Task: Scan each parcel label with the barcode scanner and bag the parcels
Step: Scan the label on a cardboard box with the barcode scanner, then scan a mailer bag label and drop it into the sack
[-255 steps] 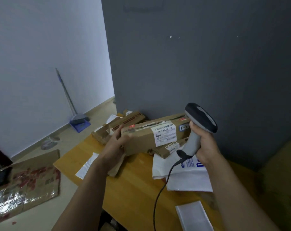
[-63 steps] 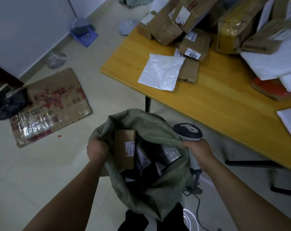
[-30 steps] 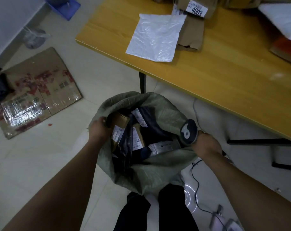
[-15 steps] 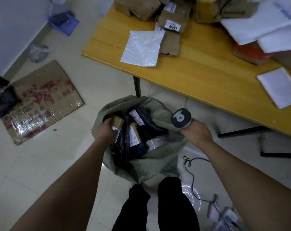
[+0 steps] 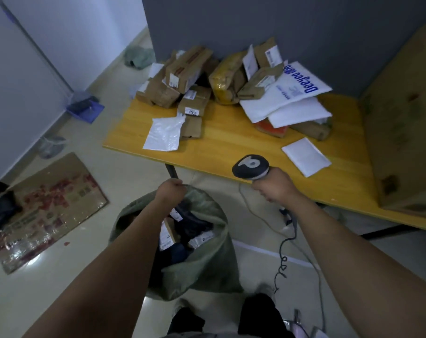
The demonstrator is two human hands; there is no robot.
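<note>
Right hand [image 5: 274,187] lifts off sack [image 5: 207,264] rim, fingers gripping scanner [image 5: 250,167]; left hand [image 5: 171,191] fingers pinch far rim. Sack looks soft, limp, probably heavy; best gathered at rim.

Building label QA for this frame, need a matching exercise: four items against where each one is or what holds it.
Things:
1. barcode scanner
2. green sack
3. box marked 4003
4. flattened carton

Places:
A. lying flat on the floor
B. on the yellow table
C. gripped in the right hand
D. rim held by the left hand

Pairs: 1-C, 2-D, 3-B, 4-A
</note>
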